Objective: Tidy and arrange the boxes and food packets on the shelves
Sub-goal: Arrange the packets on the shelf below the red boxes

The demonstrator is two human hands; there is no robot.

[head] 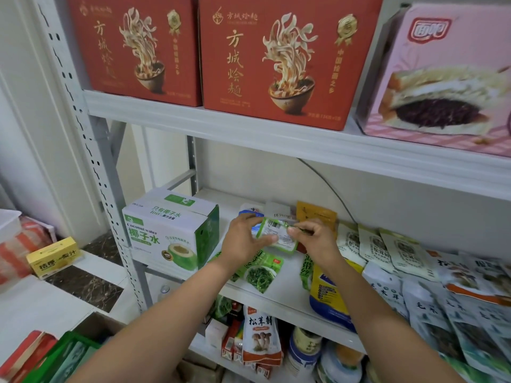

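Above the middle shelf (287, 298) I hold a small green-edged packet (278, 234) with a white barcode label, using both hands. My left hand (243, 239) grips its left edge and my right hand (315, 239) pinches its right edge. Under my hands more green seaweed packets (261, 273) lie flat on the shelf. A white and green coconut water box (171, 233) stands at the shelf's left end. Several white and green mushroom packets (387, 250) lean in a row to the right.
Two red noodle boxes (279, 59) and a pink bread box (448, 76) stand on the top shelf. A yellow and blue bag (329, 299) overhangs the middle shelf's front edge. Packets and jars fill the lower shelf (260, 341). A small yellow box (54, 257) sits on a ledge at left.
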